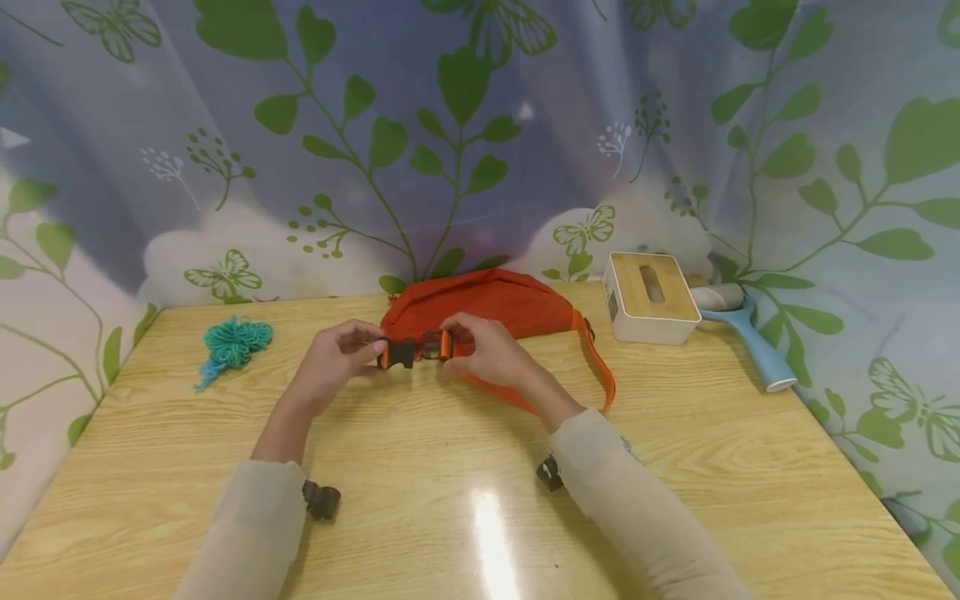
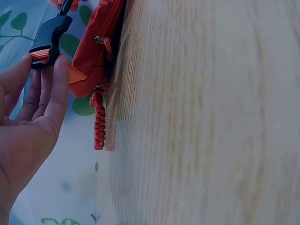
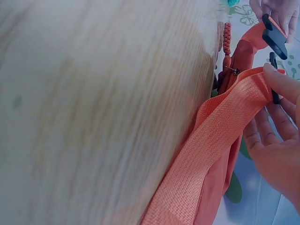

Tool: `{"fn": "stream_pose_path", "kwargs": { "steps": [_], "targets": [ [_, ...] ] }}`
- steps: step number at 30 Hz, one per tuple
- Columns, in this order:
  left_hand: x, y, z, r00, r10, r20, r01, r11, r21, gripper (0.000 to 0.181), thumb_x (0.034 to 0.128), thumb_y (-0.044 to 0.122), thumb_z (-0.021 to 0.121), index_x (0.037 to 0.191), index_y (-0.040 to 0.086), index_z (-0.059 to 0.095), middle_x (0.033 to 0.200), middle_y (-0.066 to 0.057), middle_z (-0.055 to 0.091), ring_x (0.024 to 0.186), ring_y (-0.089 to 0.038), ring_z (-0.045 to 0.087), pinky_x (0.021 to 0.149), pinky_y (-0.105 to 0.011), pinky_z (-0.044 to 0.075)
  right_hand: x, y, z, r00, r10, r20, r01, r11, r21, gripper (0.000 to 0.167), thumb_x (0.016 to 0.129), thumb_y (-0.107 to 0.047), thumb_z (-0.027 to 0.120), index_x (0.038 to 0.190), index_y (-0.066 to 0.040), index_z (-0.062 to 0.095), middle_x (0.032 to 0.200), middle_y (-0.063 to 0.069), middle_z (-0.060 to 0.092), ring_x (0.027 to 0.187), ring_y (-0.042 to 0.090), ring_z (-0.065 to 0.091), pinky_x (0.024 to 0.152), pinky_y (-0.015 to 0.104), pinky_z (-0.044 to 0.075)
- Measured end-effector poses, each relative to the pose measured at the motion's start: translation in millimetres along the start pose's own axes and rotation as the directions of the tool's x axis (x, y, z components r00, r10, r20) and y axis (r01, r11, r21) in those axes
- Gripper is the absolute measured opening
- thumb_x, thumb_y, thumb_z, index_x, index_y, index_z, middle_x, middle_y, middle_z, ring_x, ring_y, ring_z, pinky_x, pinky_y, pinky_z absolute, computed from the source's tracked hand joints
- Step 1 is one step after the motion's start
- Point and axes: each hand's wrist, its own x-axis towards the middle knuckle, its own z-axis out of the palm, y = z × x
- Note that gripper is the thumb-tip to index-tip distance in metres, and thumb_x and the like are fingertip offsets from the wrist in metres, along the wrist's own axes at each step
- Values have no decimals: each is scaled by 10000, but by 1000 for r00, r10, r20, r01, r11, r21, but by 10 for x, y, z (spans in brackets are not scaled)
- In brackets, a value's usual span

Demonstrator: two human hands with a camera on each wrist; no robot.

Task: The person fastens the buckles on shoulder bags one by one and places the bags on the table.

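Note:
An orange-red waist bag [image 1: 487, 298] lies at the back of the table, its webbing strap [image 1: 597, 367] looping off the right end. In front of it, my left hand [image 1: 330, 364] pinches the black buckle socket [image 1: 401, 354] by its webbing end between thumb and fingertips. My right hand [image 1: 497, 354] pinches the pronged buckle half [image 1: 431, 345] where the strap threads through. The two halves face each other with a small gap between them. A braided zip pull [image 2: 99, 122] hangs from the bag in the left wrist view. The right wrist view shows the wide strap [image 3: 220, 117] running from my right hand.
A teal cord bundle [image 1: 234, 343] lies at the left of the table. At the back right stands a white tissue box [image 1: 652, 330] with a wooden lid, beside a blue-handled roller [image 1: 757, 342]. A leaf-patterned curtain [image 1: 405, 225] hangs behind.

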Motion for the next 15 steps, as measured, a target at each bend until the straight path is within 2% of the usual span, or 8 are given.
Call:
{"fn": "stream_pose_path", "kwargs": {
  "steps": [15],
  "targets": [
    [29, 13, 17, 999, -20, -35, 17, 996, -89, 319, 1010, 170, 659, 1257, -26, 605, 1175, -101, 604, 1063, -206, 630, 934, -524, 544, 19, -33, 6, 999, -51, -16, 51, 999, -5, 505, 879, -117, 820, 1329, -105, 592, 1197, 6, 643, 1104, 181, 585, 953, 366, 500]
  ]
}}
